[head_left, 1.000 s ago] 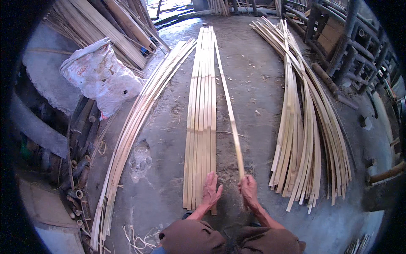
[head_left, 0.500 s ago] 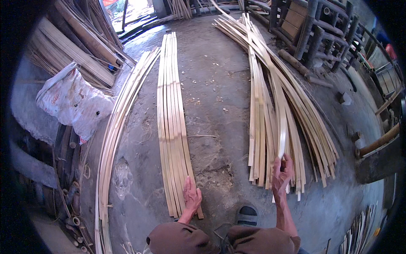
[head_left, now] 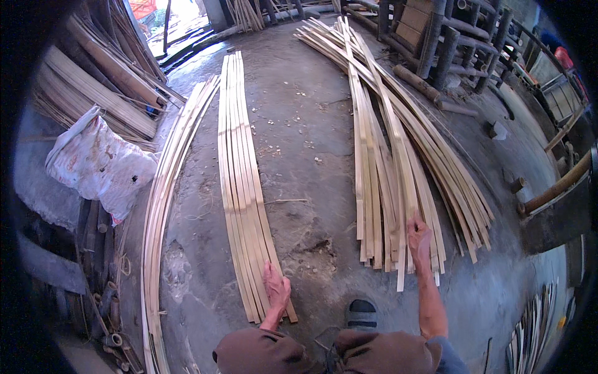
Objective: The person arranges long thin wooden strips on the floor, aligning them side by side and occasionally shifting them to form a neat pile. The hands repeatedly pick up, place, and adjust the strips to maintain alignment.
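Note:
Long pale bamboo strips (head_left: 240,181) lie side by side in a flat row on the floor in front of me. My left hand (head_left: 276,290) rests on the right edge of this row close to its near end, one finger stretched forward and the others partly hidden. Farther right, a loose, fanned pile of bamboo strips (head_left: 374,168) crosses over itself. Over its near end, my right hand (head_left: 420,240) is closed on one bamboo strip (head_left: 403,181); the fingertips are partly covered.
Another bundle of strips (head_left: 165,187) curves along the left, beside a white sack (head_left: 103,162). Bamboo frames (head_left: 461,50) stand at the back right. More thin strips (head_left: 532,330) lie at the lower right. My sandalled foot (head_left: 362,313) is between the row and the pile.
My right hand has moved slightly up and away, and the strip it holds arches less, lying closer to the pile. My left hand stays on the row. The view has shifted a little.

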Demonstrator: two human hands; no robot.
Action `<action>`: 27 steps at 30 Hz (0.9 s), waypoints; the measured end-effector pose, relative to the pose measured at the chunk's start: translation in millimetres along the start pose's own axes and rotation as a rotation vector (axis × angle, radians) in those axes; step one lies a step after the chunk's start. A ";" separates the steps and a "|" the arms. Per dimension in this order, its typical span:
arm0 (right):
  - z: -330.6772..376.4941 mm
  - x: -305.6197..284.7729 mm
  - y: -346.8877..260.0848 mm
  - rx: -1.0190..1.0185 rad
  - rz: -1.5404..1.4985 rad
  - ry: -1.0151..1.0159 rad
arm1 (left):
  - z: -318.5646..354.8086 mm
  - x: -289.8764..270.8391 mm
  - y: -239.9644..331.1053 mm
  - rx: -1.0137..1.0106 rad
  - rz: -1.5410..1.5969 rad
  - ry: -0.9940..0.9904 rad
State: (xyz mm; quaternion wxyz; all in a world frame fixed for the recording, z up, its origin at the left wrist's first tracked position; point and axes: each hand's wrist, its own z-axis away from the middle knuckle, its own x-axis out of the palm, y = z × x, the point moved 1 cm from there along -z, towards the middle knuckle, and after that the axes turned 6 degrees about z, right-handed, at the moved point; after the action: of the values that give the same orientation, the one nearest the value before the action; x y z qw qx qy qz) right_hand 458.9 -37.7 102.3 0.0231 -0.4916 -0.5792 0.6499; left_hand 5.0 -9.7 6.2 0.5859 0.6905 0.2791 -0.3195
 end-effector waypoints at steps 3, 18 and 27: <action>-9.9 -10.8 9.7 0.094 0.135 -0.074 | -3.0 -2.9 3.4 -0.054 0.060 0.038; 207.7 202.2 -59.1 0.206 -0.566 -1.007 | -21.1 -1.6 58.2 -0.087 0.303 0.029; 107.7 68.5 -123.3 0.153 -0.499 -0.329 | -2.8 -31.4 22.1 -0.053 0.169 0.014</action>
State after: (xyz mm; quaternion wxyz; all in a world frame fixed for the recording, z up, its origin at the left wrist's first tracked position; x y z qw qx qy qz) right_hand 285.4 -34.9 139.4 0.1247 -0.2193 -0.6273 0.7368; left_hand 2.1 -10.7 44.6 0.6268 0.6982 0.2321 -0.2565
